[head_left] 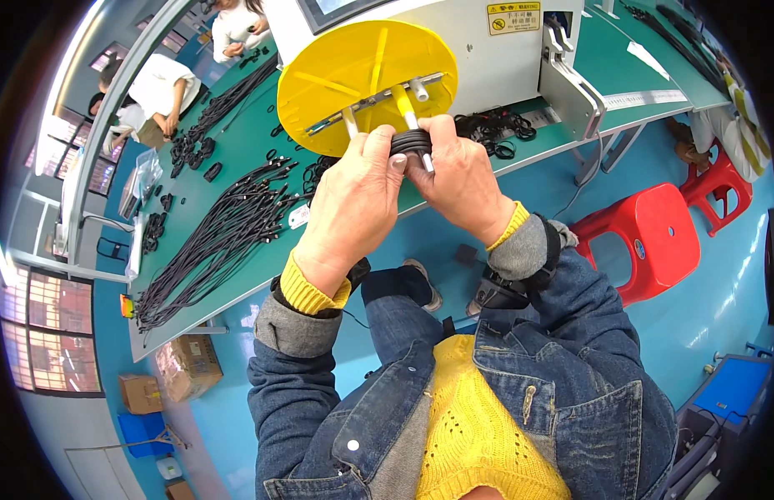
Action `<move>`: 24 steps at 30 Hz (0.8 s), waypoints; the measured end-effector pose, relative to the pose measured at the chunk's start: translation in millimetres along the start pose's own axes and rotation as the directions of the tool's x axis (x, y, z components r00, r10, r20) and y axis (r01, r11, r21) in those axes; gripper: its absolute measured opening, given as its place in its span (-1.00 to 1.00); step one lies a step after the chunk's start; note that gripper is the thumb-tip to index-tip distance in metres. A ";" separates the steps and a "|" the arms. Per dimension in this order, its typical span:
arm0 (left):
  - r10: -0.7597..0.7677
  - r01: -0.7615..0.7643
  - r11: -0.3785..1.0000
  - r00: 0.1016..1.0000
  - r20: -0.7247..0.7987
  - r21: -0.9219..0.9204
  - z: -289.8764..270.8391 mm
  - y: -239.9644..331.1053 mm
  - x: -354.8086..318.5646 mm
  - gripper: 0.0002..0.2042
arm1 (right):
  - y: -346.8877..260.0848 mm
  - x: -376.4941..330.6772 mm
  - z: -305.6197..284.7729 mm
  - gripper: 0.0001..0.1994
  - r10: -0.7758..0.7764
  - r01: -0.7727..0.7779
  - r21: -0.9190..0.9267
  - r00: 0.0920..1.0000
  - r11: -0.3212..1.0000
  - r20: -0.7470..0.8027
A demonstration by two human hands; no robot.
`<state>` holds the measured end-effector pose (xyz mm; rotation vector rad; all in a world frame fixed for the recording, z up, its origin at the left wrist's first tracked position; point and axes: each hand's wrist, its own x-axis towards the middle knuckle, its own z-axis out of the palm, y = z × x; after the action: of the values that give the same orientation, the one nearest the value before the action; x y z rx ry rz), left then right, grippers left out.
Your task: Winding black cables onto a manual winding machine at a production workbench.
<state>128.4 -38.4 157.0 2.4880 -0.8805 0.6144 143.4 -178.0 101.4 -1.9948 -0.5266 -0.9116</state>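
Both hands meet at a coil of black cable (410, 143) that sits around a pale post in front of a yellow disc (320, 71). My left hand (358, 187) grips the coil's left side, thumb and fingers pressed together. From the right, my right hand (463, 179) closes on the same coil with its thumb on top. A metal bar (370, 104) crosses the disc and carries the white pegs. The disc is mounted on the front of a white machine (495, 71). The fingers' undersides are hidden.
A bundle of black cables (220, 229) lies on the green table (262, 287) at left, with more coils behind. Another black cable pile (495, 129) is right of the disc. Red stools (662, 242) stand at right. Co-workers (157, 92) sit along the far left; another person is at far right.
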 end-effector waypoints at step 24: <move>-0.304 0.832 -0.211 0.443 0.843 -0.513 61.0 -10.0 -107.2 -0.74 | 19.5 -119.0 7.1 -0.83 0.167 -0.226 0.013 0.756 0.974 0.633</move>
<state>76.0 -12.5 48.0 1.3272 0.1389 -0.7986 82.2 -185.5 -2.6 -2.2026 -0.6879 -0.0529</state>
